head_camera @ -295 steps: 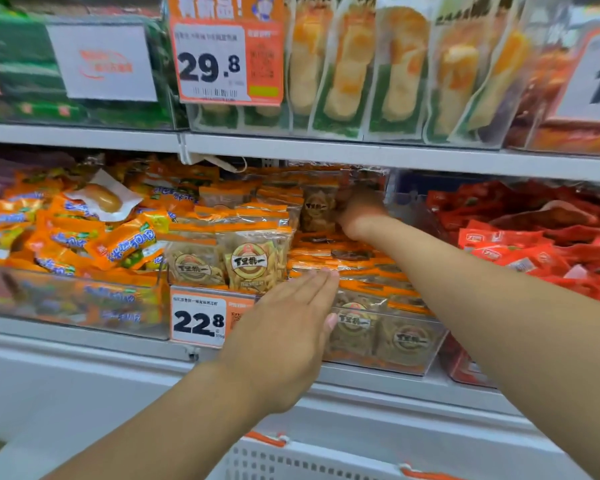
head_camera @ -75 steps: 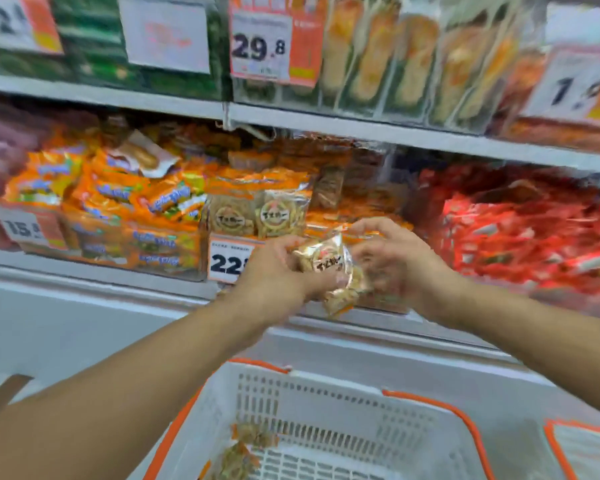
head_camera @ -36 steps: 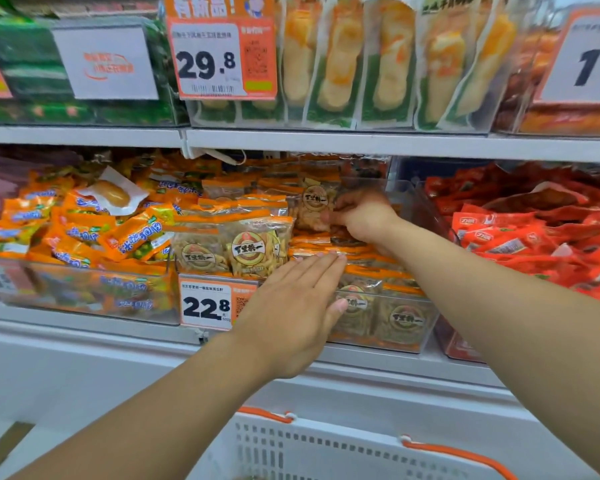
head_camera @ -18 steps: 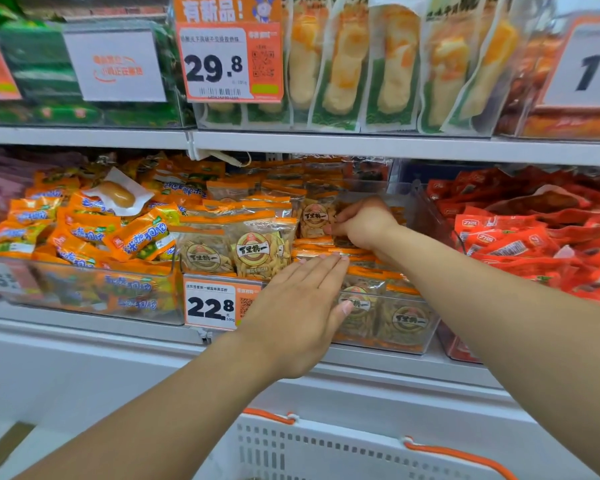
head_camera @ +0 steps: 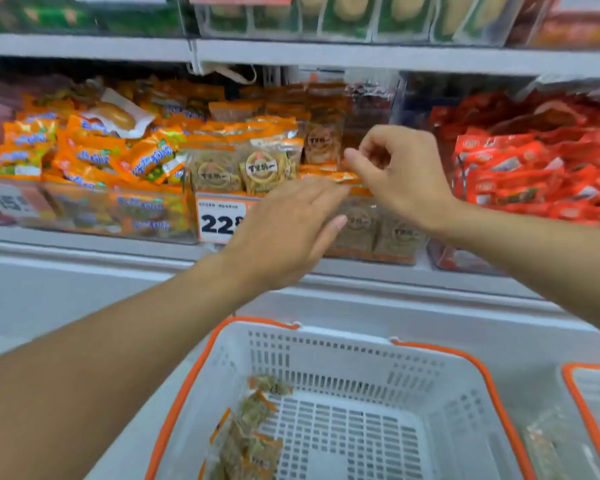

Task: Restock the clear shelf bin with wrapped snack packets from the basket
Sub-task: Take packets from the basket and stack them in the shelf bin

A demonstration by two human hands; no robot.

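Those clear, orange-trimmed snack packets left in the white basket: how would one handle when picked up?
The clear, orange-trimmed snack packets lie crumpled and slumped in the white basket with orange rim, so probably floppy and light. The glossy film looks slippery. Flat shape: unlikely to roll.
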